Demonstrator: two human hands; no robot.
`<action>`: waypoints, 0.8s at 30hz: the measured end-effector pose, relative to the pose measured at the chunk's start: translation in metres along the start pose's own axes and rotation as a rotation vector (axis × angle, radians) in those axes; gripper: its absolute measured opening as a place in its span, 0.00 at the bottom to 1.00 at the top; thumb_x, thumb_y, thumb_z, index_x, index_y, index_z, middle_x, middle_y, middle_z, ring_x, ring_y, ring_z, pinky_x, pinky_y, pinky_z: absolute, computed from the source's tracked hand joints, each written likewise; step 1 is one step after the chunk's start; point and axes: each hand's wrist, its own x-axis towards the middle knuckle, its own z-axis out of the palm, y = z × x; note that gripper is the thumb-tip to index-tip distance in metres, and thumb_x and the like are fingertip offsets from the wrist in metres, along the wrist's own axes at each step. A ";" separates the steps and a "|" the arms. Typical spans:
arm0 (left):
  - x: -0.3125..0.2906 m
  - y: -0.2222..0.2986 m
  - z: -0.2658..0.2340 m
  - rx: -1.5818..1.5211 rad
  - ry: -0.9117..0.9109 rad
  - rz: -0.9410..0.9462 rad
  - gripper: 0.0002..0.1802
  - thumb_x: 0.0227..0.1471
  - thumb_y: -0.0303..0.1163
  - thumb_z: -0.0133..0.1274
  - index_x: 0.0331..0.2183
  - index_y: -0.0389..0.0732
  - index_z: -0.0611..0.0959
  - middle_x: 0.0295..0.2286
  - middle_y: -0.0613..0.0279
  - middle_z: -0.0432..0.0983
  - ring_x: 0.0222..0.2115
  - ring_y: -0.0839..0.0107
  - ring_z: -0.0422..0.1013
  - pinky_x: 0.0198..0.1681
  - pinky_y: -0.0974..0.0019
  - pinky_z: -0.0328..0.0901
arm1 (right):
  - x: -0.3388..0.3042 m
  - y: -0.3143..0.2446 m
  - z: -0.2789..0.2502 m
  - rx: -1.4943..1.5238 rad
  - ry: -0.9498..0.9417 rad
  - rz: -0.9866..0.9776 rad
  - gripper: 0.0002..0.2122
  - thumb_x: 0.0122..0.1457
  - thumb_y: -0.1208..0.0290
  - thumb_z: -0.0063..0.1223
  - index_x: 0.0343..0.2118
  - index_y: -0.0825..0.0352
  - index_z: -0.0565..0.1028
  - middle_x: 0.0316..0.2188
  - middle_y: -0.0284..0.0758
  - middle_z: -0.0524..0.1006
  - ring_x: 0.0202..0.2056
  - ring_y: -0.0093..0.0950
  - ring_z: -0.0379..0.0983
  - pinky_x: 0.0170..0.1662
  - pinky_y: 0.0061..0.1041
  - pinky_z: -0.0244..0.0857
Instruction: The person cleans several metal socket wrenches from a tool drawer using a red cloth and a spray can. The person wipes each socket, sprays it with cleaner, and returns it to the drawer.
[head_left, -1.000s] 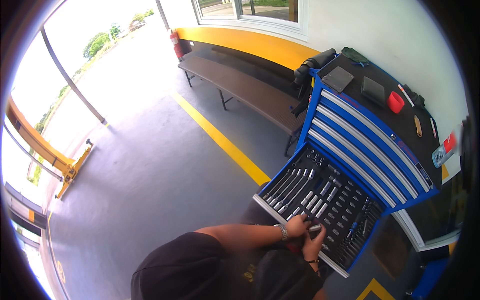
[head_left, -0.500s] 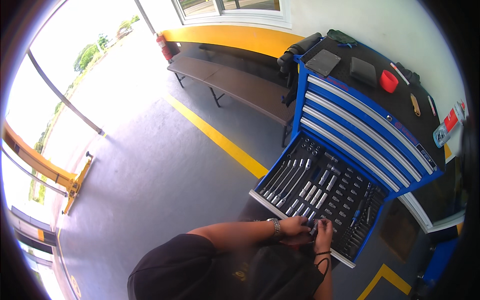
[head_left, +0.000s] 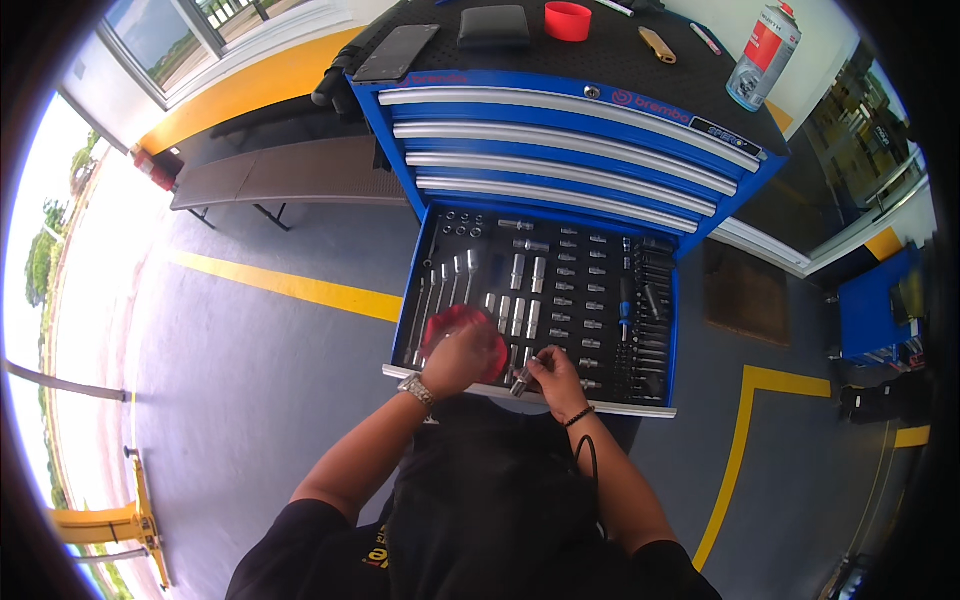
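My left hand [head_left: 452, 362], with a metal watch on its wrist, is closed on a red cloth [head_left: 493, 352] above the front left of the open drawer [head_left: 547, 407]. Motion smears the cloth a little. Close by on the right, my right hand [head_left: 556, 376] pinches a chrome socket [head_left: 521, 380] over the drawer's front edge. Under and beyond the hands, a black foam insert [head_left: 496, 273] holds long wrenches [head_left: 471, 275] at left, partly covered by the cloth and left hand. Deep sockets [head_left: 517, 317] stand in rows at the middle, with smaller sockets [head_left: 593, 306] to their right.
The blue tool cabinet [head_left: 550, 128] rises behind the drawer. On its black top are a tablet-like slab [head_left: 397, 52], a black case [head_left: 493, 27], a red ring [head_left: 567, 21] and a spray can [head_left: 764, 57]. A brown bench [head_left: 290, 172] stands along the left wall.
My view has turned right toward the cabinet. My hands have moved apart: the left, with the red cloth, is now over the wrenches, while the right keeps the socket near the drawer's front.
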 end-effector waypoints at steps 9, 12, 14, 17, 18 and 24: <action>0.017 0.027 0.055 -0.557 -0.113 -0.153 0.36 0.49 0.34 0.62 0.58 0.41 0.66 0.36 0.48 0.80 0.36 0.53 0.79 0.41 0.56 0.72 | 0.011 -0.002 -0.005 -0.255 0.006 -0.367 0.12 0.65 0.73 0.52 0.51 0.66 0.71 0.39 0.32 0.76 0.35 0.19 0.75 0.37 0.20 0.73; 0.046 0.007 0.053 -0.623 -0.044 -0.277 0.37 0.47 0.31 0.62 0.57 0.42 0.65 0.36 0.45 0.80 0.37 0.53 0.79 0.41 0.56 0.72 | 0.009 -0.002 -0.011 -0.068 0.022 -0.152 0.11 0.66 0.72 0.50 0.50 0.68 0.71 0.38 0.34 0.78 0.35 0.22 0.77 0.37 0.21 0.74; 0.076 -0.031 0.068 -0.505 0.192 -0.265 0.36 0.46 0.32 0.62 0.56 0.43 0.66 0.36 0.43 0.80 0.38 0.51 0.79 0.42 0.55 0.72 | 0.012 -0.001 -0.016 -0.082 0.032 -0.129 0.12 0.67 0.71 0.50 0.49 0.69 0.71 0.37 0.36 0.78 0.34 0.24 0.78 0.38 0.22 0.75; 0.128 -0.065 0.041 -0.258 0.262 -0.328 0.33 0.46 0.34 0.62 0.54 0.43 0.68 0.36 0.43 0.80 0.39 0.48 0.77 0.43 0.51 0.71 | 0.012 0.000 -0.019 -0.052 0.033 -0.093 0.12 0.67 0.69 0.49 0.49 0.69 0.71 0.35 0.36 0.78 0.34 0.24 0.78 0.38 0.23 0.75; 0.141 -0.073 0.034 -0.209 0.199 -0.311 0.33 0.47 0.35 0.61 0.54 0.43 0.68 0.36 0.44 0.80 0.40 0.47 0.77 0.45 0.51 0.71 | 0.012 -0.001 -0.020 -0.039 0.027 -0.083 0.12 0.67 0.69 0.48 0.49 0.69 0.71 0.35 0.36 0.78 0.34 0.25 0.78 0.37 0.23 0.75; 0.184 -0.095 0.026 0.056 -0.130 -0.187 0.28 0.50 0.41 0.61 0.52 0.45 0.77 0.40 0.48 0.81 0.45 0.48 0.75 0.50 0.52 0.69 | 0.015 0.002 -0.026 0.042 0.000 -0.041 0.11 0.67 0.68 0.48 0.48 0.68 0.71 0.35 0.35 0.78 0.34 0.26 0.78 0.37 0.25 0.75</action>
